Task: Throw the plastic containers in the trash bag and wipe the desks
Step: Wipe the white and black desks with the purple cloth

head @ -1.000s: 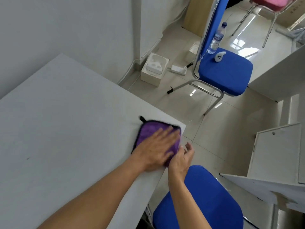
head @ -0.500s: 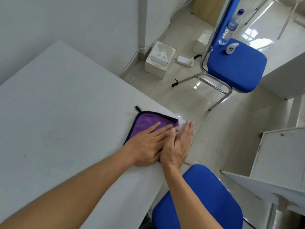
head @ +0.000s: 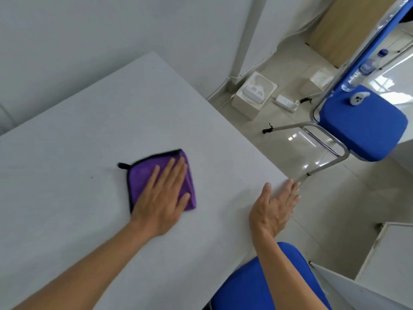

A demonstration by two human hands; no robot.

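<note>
Purple cloth [head: 139, 177] lies on the white desk [head: 89, 130], left of centre, pressed under the left hand [head: 161, 198], whose fingers are straight and spread. At the desk's right corner the right hand [head: 274, 204] rests flat, fingers extended, holding nothing. A blue chair seat [head: 257, 287] sits just below it. Farther right, a white box [head: 254, 95] stands on the floor beside another blue chair [head: 366, 128], which carries a water bottle [head: 359, 72].

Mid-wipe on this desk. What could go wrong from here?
1. The left hand presses flat on the purple cloth without gripping it, so the cloth may bunch or slip out mid-stroke.
2. The right hand sits at the desk corner, fingers reaching the edge; it may slip off if leaned on.
</note>
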